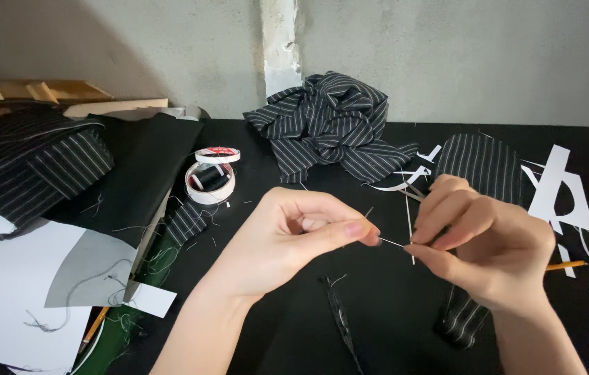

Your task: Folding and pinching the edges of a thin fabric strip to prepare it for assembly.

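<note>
Because both hands, the left hand (287,232) and right hand (478,239), pinch one thin silver sewing needle (393,242) between them, any slip could prick a fingertip or drop it onto the black desk (378,305).

Between your fingers (360,229) you hold a thin, shiny metal needle (393,242). The tabletop (378,305) looks matt black. At upper centre lies soft, pinstriped woven cloth (333,121); at right, smooth white paper strips (565,194); at left, a glossy plastic thread spool (210,178).

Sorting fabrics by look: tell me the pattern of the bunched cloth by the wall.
Dark bunched cloth with thin white stripes; head view.
</note>
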